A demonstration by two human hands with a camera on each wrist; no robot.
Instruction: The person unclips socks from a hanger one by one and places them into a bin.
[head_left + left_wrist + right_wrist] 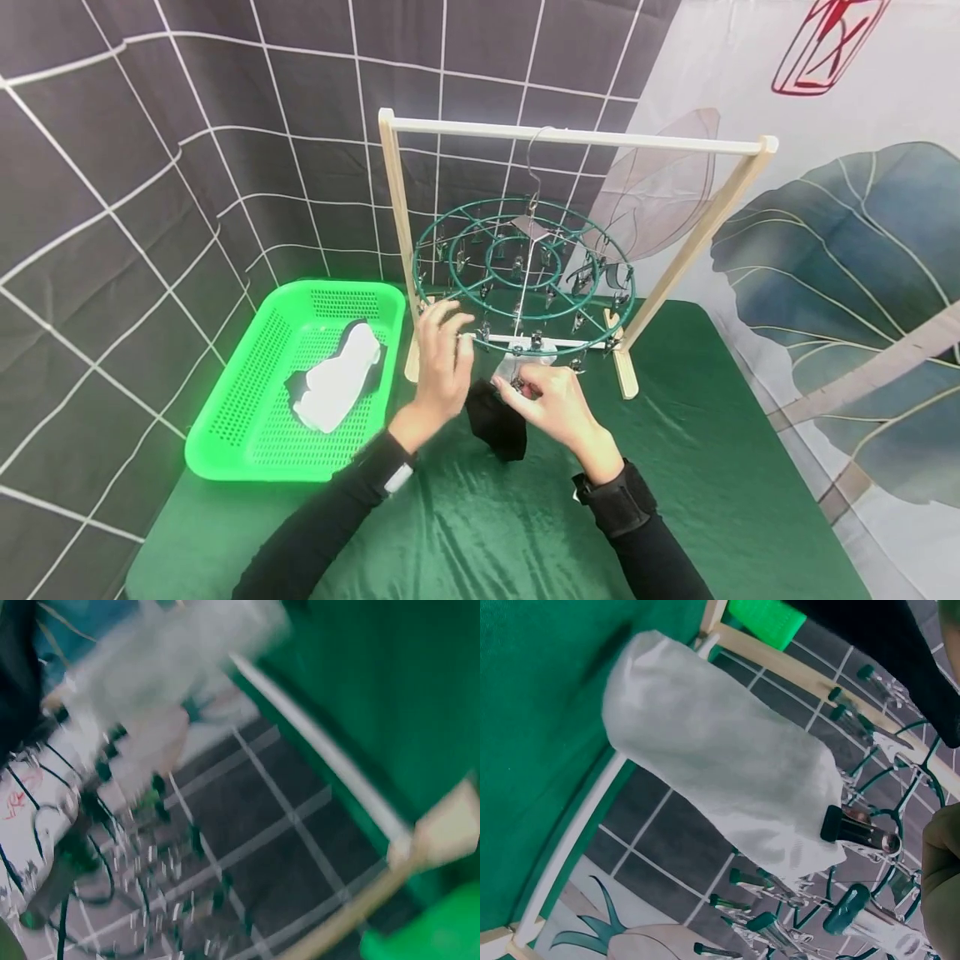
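Socks at the clip hanger

Sock work up front: a black sock (497, 425) dangles between both hands, just over the green-covered counter (712, 467). Right hand (553, 402) has its fingers curled in a pinching grip at the sock's top edge, right under a clip on the hanger's outer ring. Left hand (442, 362) is raised beside it, fingers loosely bent at the ring; whether that grip holds anything, I cannot tell. A white sock (720, 757) already hangs pinched in a clip (859, 829), plain in the right wrist view. The round green hanger (525, 275) hooks over a wooden rack (577, 137) standing on the counter. Off to the left, a green basket (247, 433) holds more socks (333, 387), white over black. Left wrist view is too blurred to read.
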